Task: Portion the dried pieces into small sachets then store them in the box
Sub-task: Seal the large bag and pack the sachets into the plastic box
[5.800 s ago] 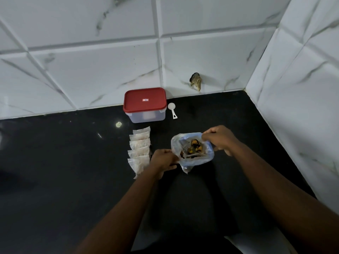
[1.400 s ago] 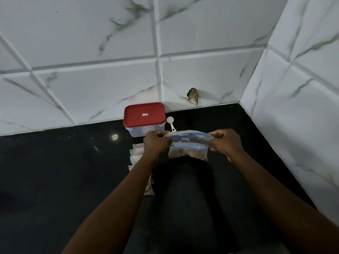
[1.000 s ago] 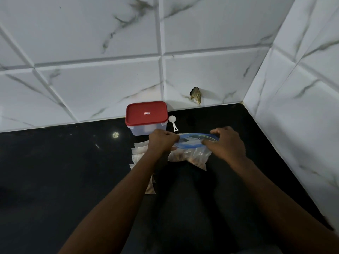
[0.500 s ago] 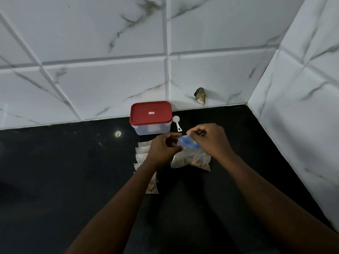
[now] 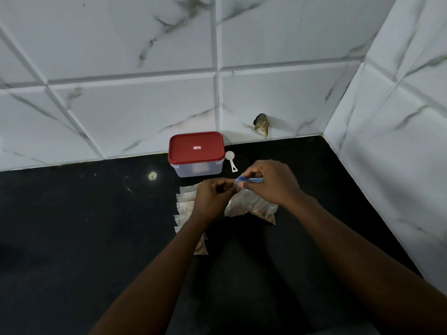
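A clear zip bag [image 5: 251, 206] with brown dried pieces and a blue seal strip stands on the black counter [image 5: 72, 238]. My left hand [image 5: 214, 198] pinches the left end of the strip and my right hand [image 5: 272, 183] pinches it just beside, fingers close together. A row of several small filled sachets [image 5: 185, 206] lies to the left, partly hidden under my left forearm. Behind them stands the clear box with a red lid [image 5: 196, 153], lid on.
A small white scoop [image 5: 231, 160] lies right of the box. White marble-tile walls [image 5: 266, 97] close the counter at the back and on the right. A dark hole in the tile [image 5: 261, 124] sits above the counter's back edge.
The bag's mouth, spread wide between both hands earlier, is now pressed flat. My right hand has slid left along the blue strip toward my left hand.
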A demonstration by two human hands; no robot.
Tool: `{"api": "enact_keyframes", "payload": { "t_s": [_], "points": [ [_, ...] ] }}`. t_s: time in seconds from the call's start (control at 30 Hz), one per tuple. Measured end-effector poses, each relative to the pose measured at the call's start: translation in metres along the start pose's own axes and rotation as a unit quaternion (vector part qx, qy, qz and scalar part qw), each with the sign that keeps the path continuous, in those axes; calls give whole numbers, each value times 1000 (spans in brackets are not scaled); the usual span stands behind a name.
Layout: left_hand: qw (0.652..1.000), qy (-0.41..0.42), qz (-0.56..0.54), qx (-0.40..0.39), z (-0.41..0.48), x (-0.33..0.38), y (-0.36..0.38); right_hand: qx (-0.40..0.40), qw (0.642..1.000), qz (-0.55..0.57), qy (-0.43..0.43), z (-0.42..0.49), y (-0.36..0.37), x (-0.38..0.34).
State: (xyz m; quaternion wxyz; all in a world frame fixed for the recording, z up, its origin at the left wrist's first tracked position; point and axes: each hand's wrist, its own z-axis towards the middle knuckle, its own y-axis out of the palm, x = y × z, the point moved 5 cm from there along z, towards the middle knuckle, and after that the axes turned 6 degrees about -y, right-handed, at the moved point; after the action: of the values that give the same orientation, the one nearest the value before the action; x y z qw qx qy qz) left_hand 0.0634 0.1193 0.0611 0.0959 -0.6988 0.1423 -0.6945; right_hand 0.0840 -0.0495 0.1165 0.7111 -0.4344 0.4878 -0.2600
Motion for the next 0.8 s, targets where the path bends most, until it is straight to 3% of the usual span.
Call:
{"api": "enact_keyframes", "payload": {
  "t_s": [0.2,0.63,0.8],
  "points": [
    [996,-57,48,-48,-3,-32,4,59,990,123,46,-1,-17,8],
    [994,-67,82,-37,5,-42,0,121,947,277,106,4,-39,28],
    [990,-68,104,-60,7,-42,-2,176,945,252,113,0,-50,37]
  ]
}}
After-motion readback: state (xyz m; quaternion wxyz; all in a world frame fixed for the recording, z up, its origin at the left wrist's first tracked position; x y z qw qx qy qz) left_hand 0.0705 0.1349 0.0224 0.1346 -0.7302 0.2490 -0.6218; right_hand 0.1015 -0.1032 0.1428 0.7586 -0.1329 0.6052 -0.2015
